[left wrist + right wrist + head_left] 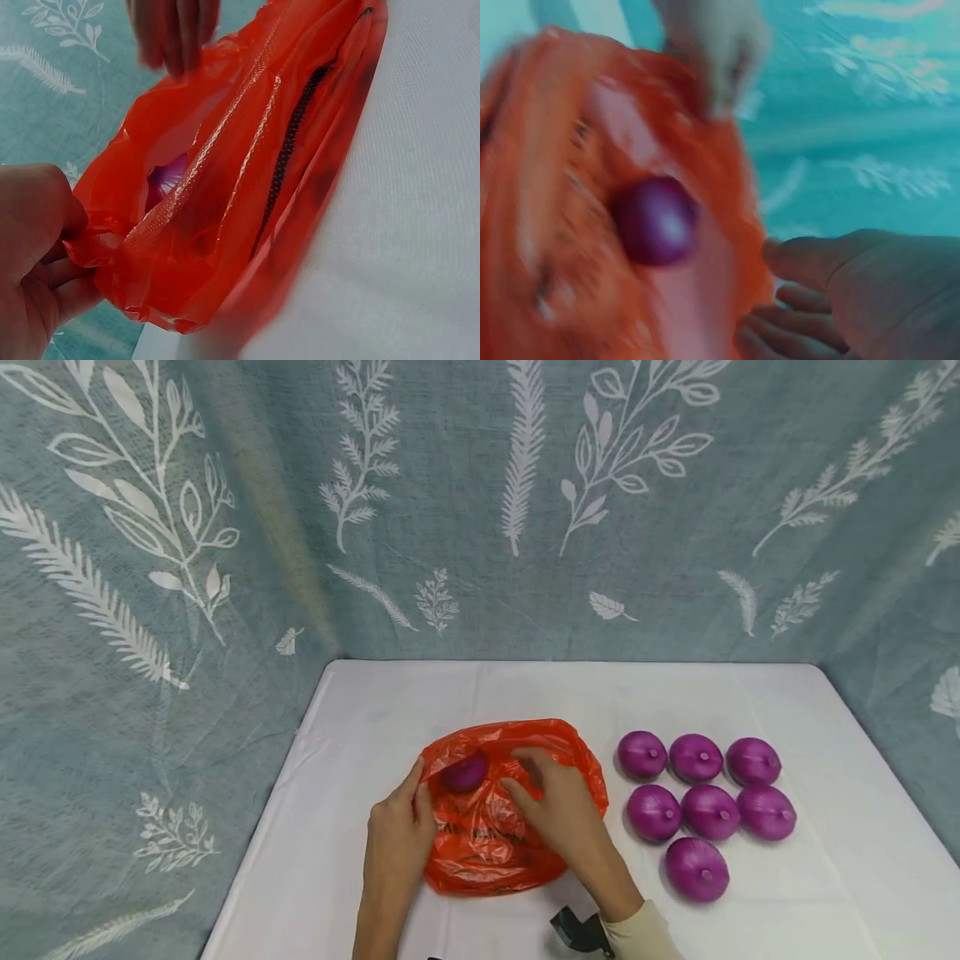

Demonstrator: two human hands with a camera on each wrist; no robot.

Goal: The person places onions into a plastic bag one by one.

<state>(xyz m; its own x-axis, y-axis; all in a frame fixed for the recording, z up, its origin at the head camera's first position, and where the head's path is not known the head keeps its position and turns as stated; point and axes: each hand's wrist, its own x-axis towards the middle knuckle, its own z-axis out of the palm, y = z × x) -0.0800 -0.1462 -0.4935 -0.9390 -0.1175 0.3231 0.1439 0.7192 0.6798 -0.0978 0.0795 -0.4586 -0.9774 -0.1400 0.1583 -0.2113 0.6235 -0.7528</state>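
An orange-red plastic bag lies on the white table with its mouth spread wide. Inside it, toward the left, is one purple onion, which also shows through the opening in the right wrist view. My left hand pinches the bag's left rim between thumb and fingers; in the left wrist view the plastic bunches at that grip. Over the right part of the bag's mouth hovers my right hand, thumb and fingers spread apart and holding nothing.
Several more purple onions stand in rough rows on the white table, right of the bag. A dark curved piece sits by the right sleeve. Behind the table hangs a blue-green curtain with white leaf prints.
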